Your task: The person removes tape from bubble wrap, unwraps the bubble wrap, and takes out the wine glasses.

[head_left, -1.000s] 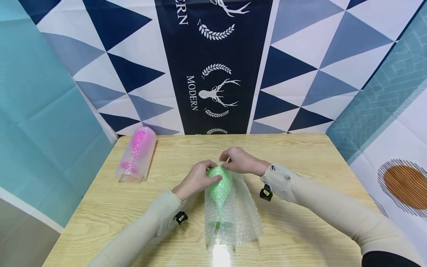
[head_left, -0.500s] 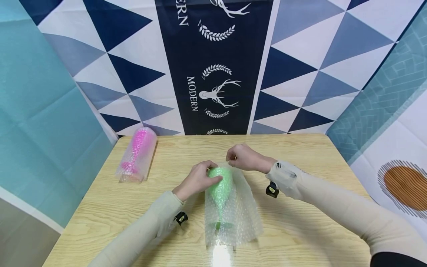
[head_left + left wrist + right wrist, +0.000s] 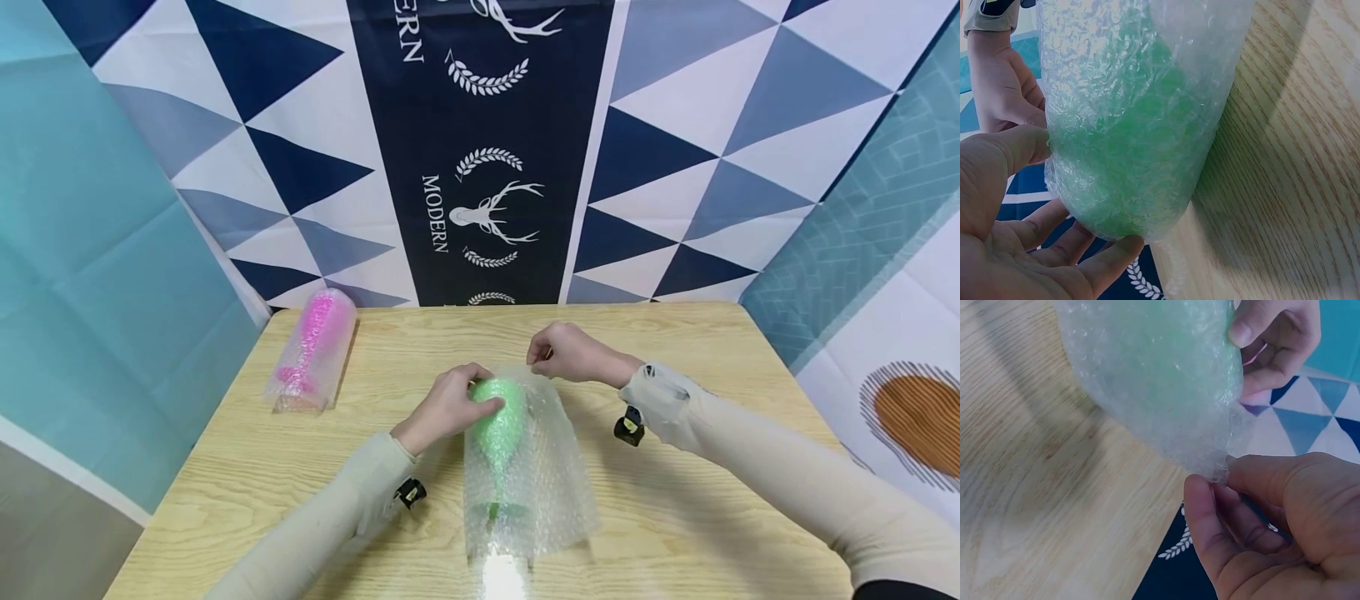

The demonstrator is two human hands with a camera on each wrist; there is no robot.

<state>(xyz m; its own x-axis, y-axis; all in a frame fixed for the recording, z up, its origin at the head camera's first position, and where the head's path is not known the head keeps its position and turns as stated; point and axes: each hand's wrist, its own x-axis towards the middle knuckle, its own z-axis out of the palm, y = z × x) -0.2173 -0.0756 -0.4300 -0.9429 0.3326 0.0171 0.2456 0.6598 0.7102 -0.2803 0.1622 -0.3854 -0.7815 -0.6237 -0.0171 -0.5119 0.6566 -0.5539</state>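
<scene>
A green wine glass lies on the table inside clear bubble wrap, its bowl toward the far side and its foot toward me. My left hand grips the bowl end through the wrap, thumb on top and fingers round the rim end, as the left wrist view shows with the green bowl. With thumb and fingertips my right hand pinches the far corner of the wrap and holds it out to the right of the glass. In the right wrist view that pinched corner looks bunched.
At the table's far left lies a pink goblet-shaped glass rolled in bubble wrap. The wooden table ends at a patterned cloth backdrop. A bright light reflection shows at the near side of the wrap.
My right hand has moved to the right, away from the left hand, drawing the wrap's far corner out with it. The left hand stays on the glass.
</scene>
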